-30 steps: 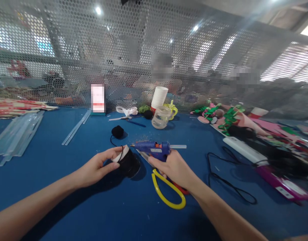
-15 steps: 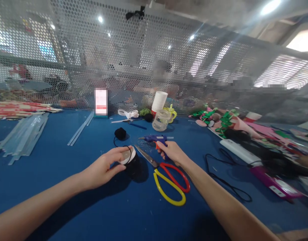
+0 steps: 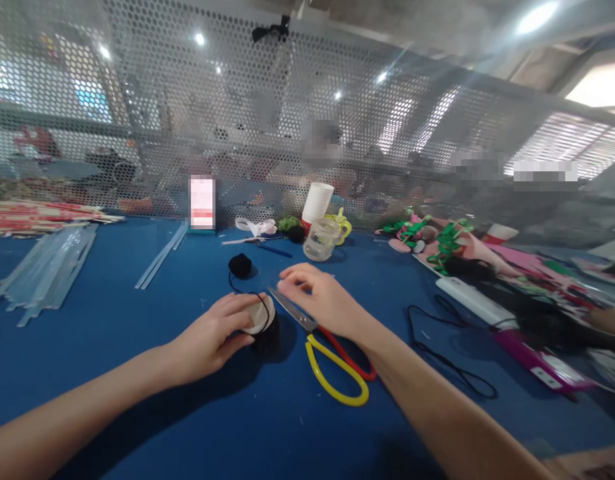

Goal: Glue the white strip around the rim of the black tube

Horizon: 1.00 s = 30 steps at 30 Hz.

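Note:
My left hand [image 3: 207, 339] is closed around a white paper cup [image 3: 263, 319] that lies tipped, its mouth towards me, with black yarn on its outside. A black strand crosses the cup's mouth and leads to a small black yarn ball [image 3: 240, 265] just behind. To the right of the cup hovers my right hand [image 3: 320, 297], its fingers loosely curled and apart, holding nothing I can see. It hides most of the glue gun behind it. Partly under this hand lie large scissors [image 3: 307, 327] with one yellow and one red handle.
Clear glue sticks [image 3: 50, 273] lie at the left. Further back are a phone [image 3: 201, 203], a clear plastic cup [image 3: 320, 240] and stacked paper cups [image 3: 317, 201]. On the right are a power strip [image 3: 480, 303], a black cord [image 3: 450, 367] and craft flowers [image 3: 452, 243]. A perforated metal screen [image 3: 187, 113] borders the table.
My right hand has let go of the glue gun and moved left towards the cup, over the scissors' blades. My left hand has turned the cup slightly.

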Tool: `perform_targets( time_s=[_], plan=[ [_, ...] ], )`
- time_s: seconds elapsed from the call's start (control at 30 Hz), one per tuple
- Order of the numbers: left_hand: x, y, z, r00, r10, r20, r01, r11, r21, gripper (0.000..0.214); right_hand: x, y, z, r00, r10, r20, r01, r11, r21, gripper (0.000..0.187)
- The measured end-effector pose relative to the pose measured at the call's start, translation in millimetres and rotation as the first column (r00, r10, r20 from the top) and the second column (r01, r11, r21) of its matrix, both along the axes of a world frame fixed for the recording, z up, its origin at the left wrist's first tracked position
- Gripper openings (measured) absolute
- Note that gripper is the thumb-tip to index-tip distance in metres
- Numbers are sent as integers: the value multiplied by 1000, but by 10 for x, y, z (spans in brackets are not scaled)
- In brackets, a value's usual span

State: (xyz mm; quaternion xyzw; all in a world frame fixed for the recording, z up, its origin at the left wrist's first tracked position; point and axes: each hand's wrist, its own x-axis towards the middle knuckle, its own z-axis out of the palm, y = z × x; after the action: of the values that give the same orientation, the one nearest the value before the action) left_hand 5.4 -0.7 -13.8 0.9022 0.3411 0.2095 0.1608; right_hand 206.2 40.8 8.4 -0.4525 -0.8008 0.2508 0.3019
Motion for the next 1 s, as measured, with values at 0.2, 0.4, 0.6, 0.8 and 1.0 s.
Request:
perform_targets(
  time_s=[0.2,0.4,0.6,0.8,1.0],
  plan=[
    [4,0,13,999,-34,-6,34,999,22,12,-293,-69,3,981,176,79,-170,983,-75,28],
    [-35,28,31,992,50,116,-25,978,-209,13,-147,-107,-3,946,94,-309,-162,966,-201,15],
    [-32,41,81,963,72,258,55,889,-454,14,20,-205,-74,915,-51,-401,-45,973,-227,18],
    [-22,7,110,949,27,315,149,840,-521,15,59,-258,-157,894,-107,-436,-43,946,-322,21],
    [-25,7,128,930,17,368,207,801,-561,15,57,-236,-268,849,-122,-513,-82,930,-357,23]
  ],
)
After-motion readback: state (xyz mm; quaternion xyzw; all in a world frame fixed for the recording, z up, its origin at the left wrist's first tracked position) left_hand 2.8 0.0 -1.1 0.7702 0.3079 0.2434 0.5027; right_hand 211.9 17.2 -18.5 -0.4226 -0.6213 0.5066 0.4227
